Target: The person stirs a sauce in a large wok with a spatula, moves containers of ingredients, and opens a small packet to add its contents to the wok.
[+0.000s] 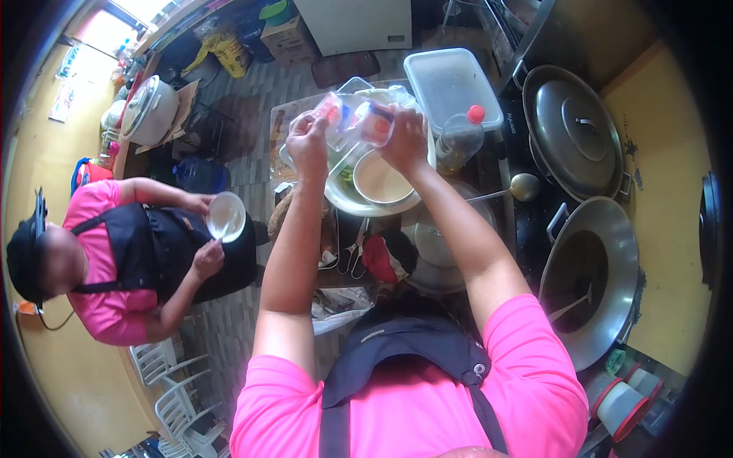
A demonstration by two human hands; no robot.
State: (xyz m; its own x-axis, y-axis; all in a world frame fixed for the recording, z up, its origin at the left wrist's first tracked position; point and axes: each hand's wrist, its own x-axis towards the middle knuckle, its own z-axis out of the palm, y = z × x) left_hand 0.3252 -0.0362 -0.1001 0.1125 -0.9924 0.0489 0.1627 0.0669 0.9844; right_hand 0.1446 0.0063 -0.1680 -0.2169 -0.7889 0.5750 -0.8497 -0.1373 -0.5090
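Note:
My left hand (309,137) pinches a small clear plastic packet with red print (330,109). In my right hand (405,137) is another plastic packet, marked red, white and blue (375,124). Both packets are held up over a large pale basin (375,210). Inside the basin, below my right hand, sits a round bowl (382,178) whose inside looks beige; whether that is its contents, I cannot tell. Some green vegetable pieces (345,177) show beside the bowl. My forearms and hands hide part of the basin.
A lidded plastic container (452,86) and a red-capped bottle (460,140) stand right of the basin. A ladle (524,187) reaches towards the stove. Farther right are a lidded pan (578,131) and a wok (621,275). At left, a co-worker (131,246) holds a white tub (227,217).

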